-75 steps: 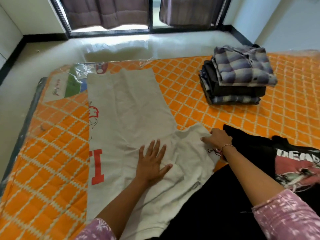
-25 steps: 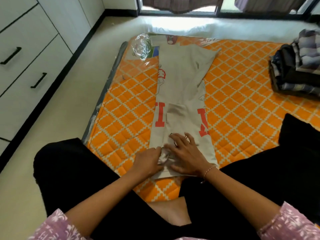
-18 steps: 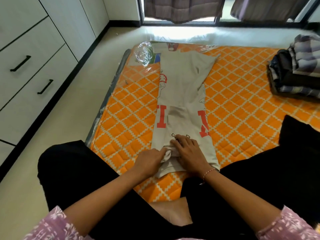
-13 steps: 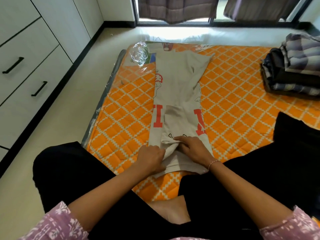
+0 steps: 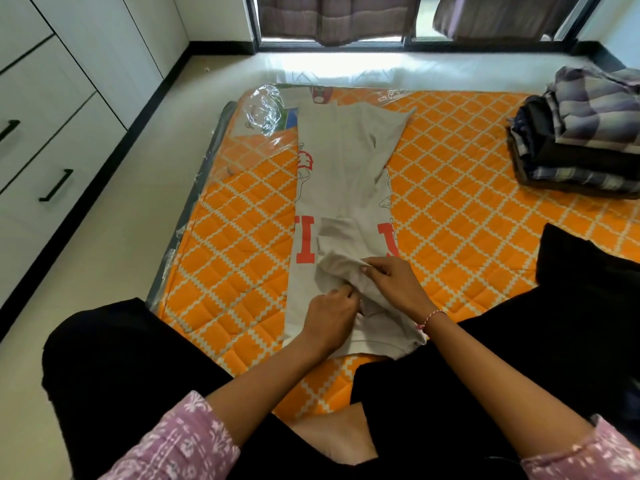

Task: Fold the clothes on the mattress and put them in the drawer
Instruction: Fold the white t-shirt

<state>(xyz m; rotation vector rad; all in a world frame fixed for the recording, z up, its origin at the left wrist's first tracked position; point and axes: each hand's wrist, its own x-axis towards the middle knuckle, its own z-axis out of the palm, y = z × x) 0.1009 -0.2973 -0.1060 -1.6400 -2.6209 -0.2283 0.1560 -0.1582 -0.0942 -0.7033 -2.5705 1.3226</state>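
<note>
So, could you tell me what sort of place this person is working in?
Most likely a bedroom at home. An orange quilted mattress lies straight on the floor, white built-in drawers line the wall beside it, and curtains hang over a low window. A stack of folded clothes sits on the mattress.

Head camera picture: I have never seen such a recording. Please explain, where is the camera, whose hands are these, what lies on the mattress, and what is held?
There is no machine. A person wears one camera on the head, looking down at their own hands. On the orange mattress lies a grey shirt, folded into a long strip. The left hand and the right hand both pinch the shirt's near end. A stack of folded clothes sits far right. Drawers stand at the left.
</note>
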